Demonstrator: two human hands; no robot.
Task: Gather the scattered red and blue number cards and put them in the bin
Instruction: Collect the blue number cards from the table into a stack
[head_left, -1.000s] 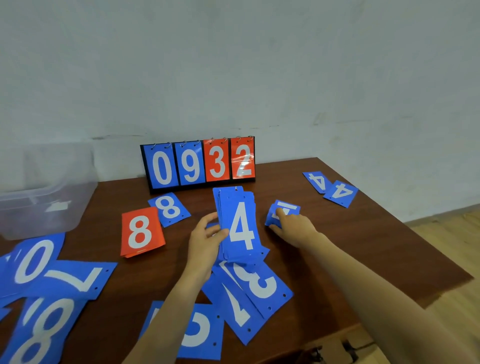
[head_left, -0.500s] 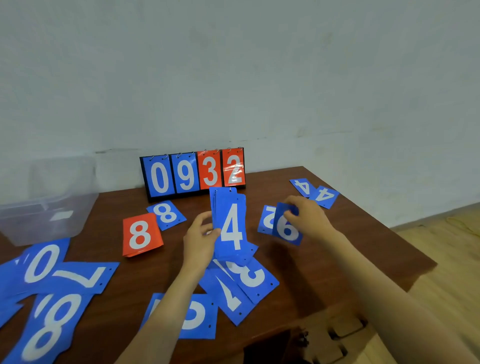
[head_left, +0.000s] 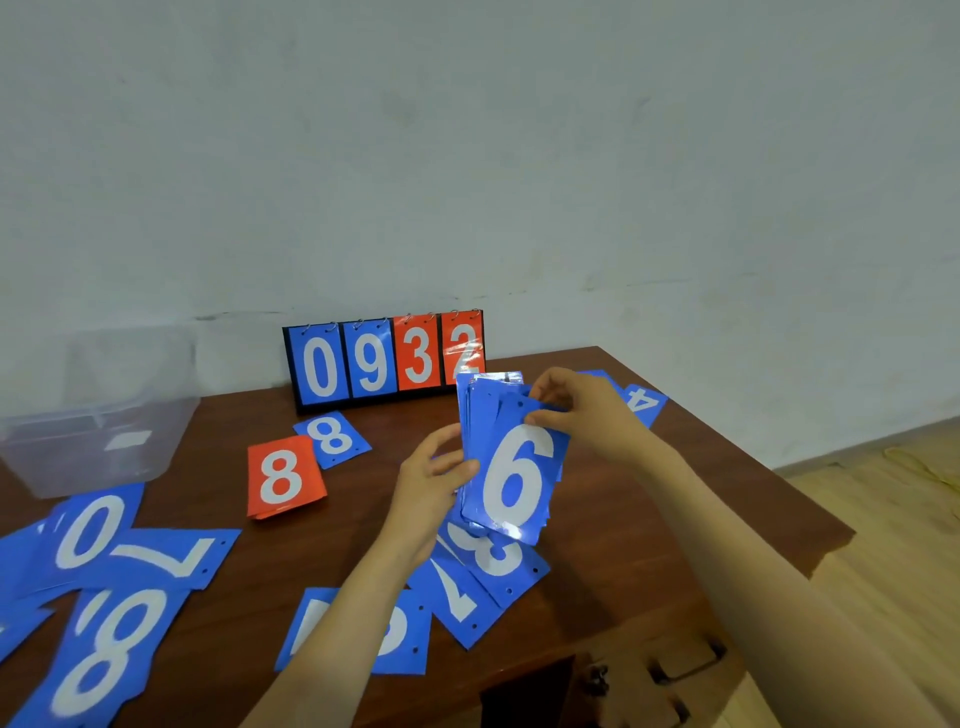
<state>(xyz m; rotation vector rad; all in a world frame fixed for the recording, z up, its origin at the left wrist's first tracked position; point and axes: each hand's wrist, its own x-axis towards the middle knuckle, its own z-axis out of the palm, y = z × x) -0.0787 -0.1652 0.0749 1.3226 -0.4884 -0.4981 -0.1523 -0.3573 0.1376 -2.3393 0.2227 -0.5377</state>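
Observation:
My left hand (head_left: 431, 480) grips a stack of blue number cards (head_left: 478, 415) upright above the table's middle. My right hand (head_left: 582, 410) pinches the top of a blue 6 card (head_left: 514, 478) laid on the front of that stack. Loose cards lie around: a red 8 (head_left: 283, 475), a small blue 8 (head_left: 332, 439), a blue 3 (head_left: 498, 561) and a blue 7 (head_left: 457, 597) under the stack, a blue 4 (head_left: 644, 402) at the far right, large blue 0, 7 and 8 cards (head_left: 119, 561) at the left. The clear plastic bin (head_left: 98, 415) stands far left.
A black flip scoreboard (head_left: 387, 361) reading 0932 stands against the wall at the back. The brown wooden table (head_left: 649, 519) ends in an edge at the right, with wood floor beyond. Another blue card (head_left: 400, 634) lies near the front edge, partly under my left forearm.
My right hand lifted the blue 6 card off the table at the right and brought it onto the front of the stack, covering the 4. The camera view shifted downward slightly.

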